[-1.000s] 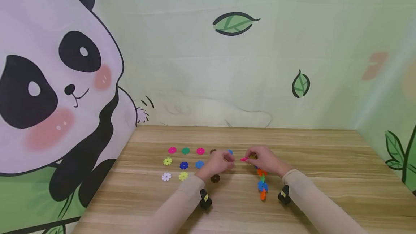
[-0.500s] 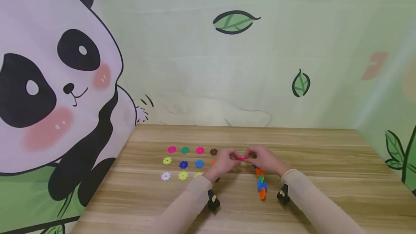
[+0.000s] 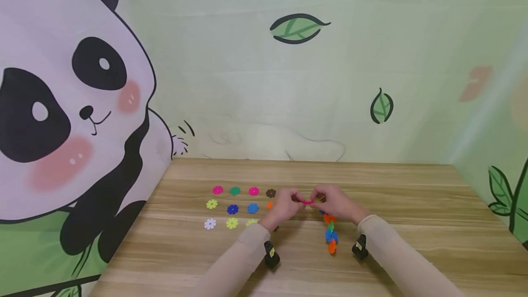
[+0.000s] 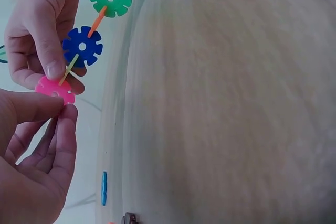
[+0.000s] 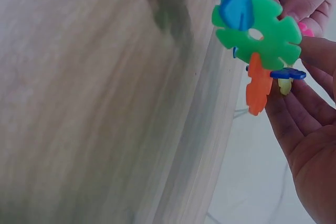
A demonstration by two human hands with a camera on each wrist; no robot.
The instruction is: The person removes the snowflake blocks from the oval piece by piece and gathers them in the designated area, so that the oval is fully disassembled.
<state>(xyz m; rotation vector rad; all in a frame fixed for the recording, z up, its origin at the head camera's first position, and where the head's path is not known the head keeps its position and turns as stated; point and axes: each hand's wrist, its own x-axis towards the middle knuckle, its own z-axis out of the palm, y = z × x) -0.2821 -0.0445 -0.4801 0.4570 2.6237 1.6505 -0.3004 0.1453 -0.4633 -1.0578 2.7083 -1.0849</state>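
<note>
Right now the left hand [image 4: 31,150] pinches a pink snowflake disc [image 4: 54,88] against the end of the linked disc chain [image 3: 331,233], which the right hand [image 4: 39,30] grips beside it. Loose discs [image 3: 232,207] lie on the worktop [image 3: 412,223] just left of the left hand.

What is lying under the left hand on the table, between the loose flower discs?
Under the left hand an orange disc, a yellow disc and a dark disc peek out. The hand and sleeve cover most of each, so their full shapes are hidden.
</note>
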